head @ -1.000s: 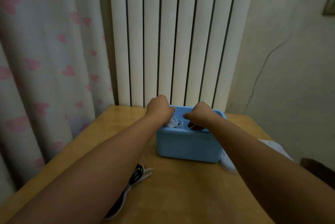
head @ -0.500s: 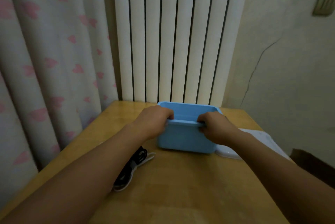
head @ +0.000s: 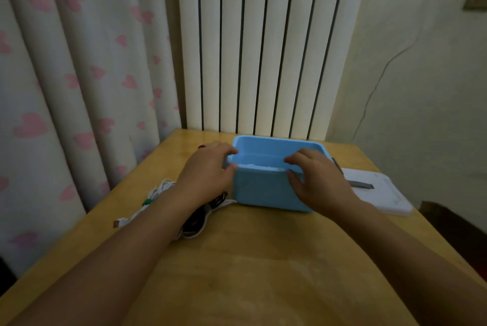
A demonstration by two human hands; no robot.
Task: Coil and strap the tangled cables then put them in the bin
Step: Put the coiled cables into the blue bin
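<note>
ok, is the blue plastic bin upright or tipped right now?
Upright. The blue plastic bin sits flat on the wooden table, open top up, with the left hand and right hand at its near rim.

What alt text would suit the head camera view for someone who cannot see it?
Two hands, left hand and right hand, hold a blue bin on a wooden table. Tangled cables lie left of it, a white device right.

Blue bin [head: 266,188], white and black cables [head: 195,217], pink-hearted curtain [head: 79,75].
</note>
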